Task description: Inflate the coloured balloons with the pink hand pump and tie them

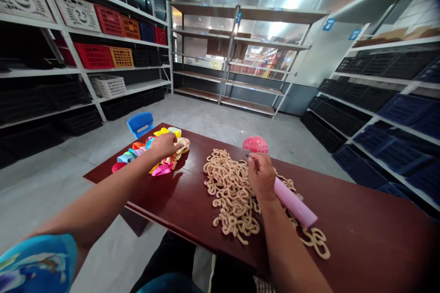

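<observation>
Far left, upper part of frame: shelves point(72, 69) with white, red, orange and blue crates point(108, 20), black ones lower down. Left of centre, a blue chair point(140, 124) stands just beyond the edge of the table point(192, 201), dark red-brown and glossy, which runs from there to the lower right. On its left end, a heap of bright pieces point(161, 168): yellow, pink, orange, blue, cloth-like. Left hand point(165, 145) reaches in over the heap's top, fingers bent down; cannot tell whether they grip a piece. Centre of frame, a pile of tan curls point(229, 192) lies loose on the wood; bare rack point(223, 55) behind, upper centre. Right hand point(261, 174) is over the pile's right side, fingers curled in, pinching a small dark tip point(247, 155), too small to identify. A red round seat point(255, 144) shows just past the far table edge. Right of the wrist, a pink roll point(295, 201) lies aslant among more curls. Far right: shelves with black and navy crates point(409, 114).
</observation>
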The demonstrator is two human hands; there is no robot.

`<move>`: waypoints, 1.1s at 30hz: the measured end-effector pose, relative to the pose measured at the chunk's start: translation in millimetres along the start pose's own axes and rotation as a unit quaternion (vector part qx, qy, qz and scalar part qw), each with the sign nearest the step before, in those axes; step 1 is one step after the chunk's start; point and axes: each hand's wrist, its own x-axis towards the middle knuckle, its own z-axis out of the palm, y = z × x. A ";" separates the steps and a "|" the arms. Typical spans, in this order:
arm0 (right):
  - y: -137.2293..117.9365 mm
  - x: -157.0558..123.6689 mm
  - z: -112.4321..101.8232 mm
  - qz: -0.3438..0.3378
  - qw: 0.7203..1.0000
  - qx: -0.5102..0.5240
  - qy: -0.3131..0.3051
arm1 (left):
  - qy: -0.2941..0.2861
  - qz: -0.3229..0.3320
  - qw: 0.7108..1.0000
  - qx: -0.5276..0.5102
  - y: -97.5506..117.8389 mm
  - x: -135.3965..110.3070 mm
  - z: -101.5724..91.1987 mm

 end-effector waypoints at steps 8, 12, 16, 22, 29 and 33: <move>-1.6 -1.6 1.1 0.008 1.000 -0.002 -0.016 | -0.028 -0.031 0.998 -0.052 -24.9 0.8 8.0; -4.7 -1.0 1.6 0.008 1.000 0.010 -0.018 | 0.036 -0.052 0.978 -0.201 -21.9 6.2 -5.1; -12.3 -1.3 0.1 0.007 0.999 0.039 -0.032 | -0.011 -0.057 0.834 -0.549 18.0 1.5 -7.2; -25.1 -5.4 -3.0 0.036 0.983 0.135 -0.117 | -0.227 -0.023 0.583 -0.780 110.3 -23.7 33.3; -17.7 -9.8 8.6 0.082 0.986 0.117 -0.088 | -0.278 -0.082 0.435 -0.852 160.5 -36.1 79.0; -15.1 -9.1 9.5 0.069 0.988 0.102 -0.089 | -0.283 -0.045 0.397 -0.872 162.9 -47.8 86.6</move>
